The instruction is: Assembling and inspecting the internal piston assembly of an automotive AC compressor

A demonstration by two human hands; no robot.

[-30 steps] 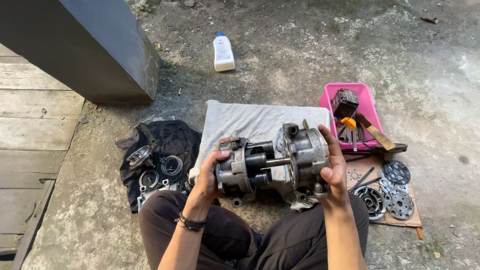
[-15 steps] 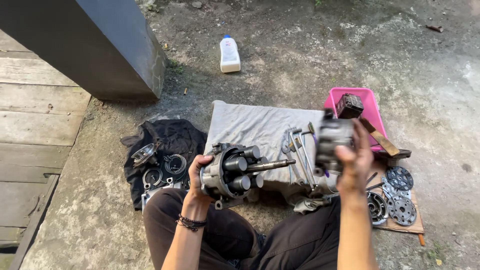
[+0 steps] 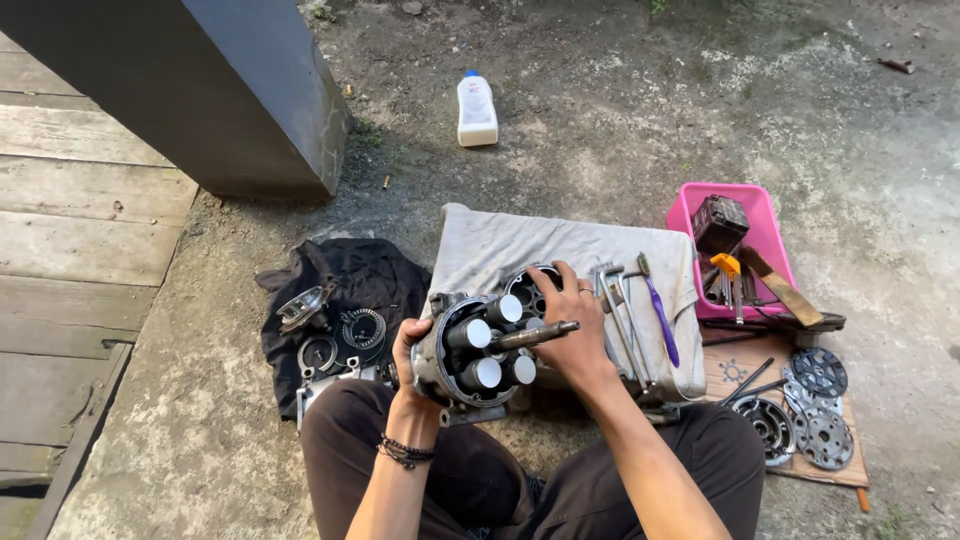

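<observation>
Nearest the camera, the left hand [image 3: 412, 345] curls around the rim of a compressor cylinder block [image 3: 462, 355], fingers closed on its housing, holding it over the lap with the open face turned up and toward the right. Four pale pistons [image 3: 484, 352] stand out of the bores, and a steel shaft [image 3: 532, 335] pokes from the centre. A second ago the assembly was whole between both hands; half a second ago the right hand was lifting the other half clear. Now that second cylinder half [image 3: 530, 290] lies on the grey cloth [image 3: 560, 250], just behind the block, and the right hand [image 3: 572, 325] rests on it with fingers spread and bent over its top (how firmly it presses cannot be told). So the housing is split and the pistons are laid bare.

To the left on the ground, a black cloth [image 3: 350, 275] carries rings and plates. Along the right edge of the grey cloth lie hex keys [image 3: 620, 320] and a purple toothbrush [image 3: 658, 315]. Past them, a wooden board [image 3: 790, 440] holds round clutch plates [image 3: 820, 405], and a pink tray [image 3: 765, 225] holds a dark block. Farthest off stands a white bottle [image 3: 476, 108], beside a dark pillar [image 3: 240, 90].
</observation>
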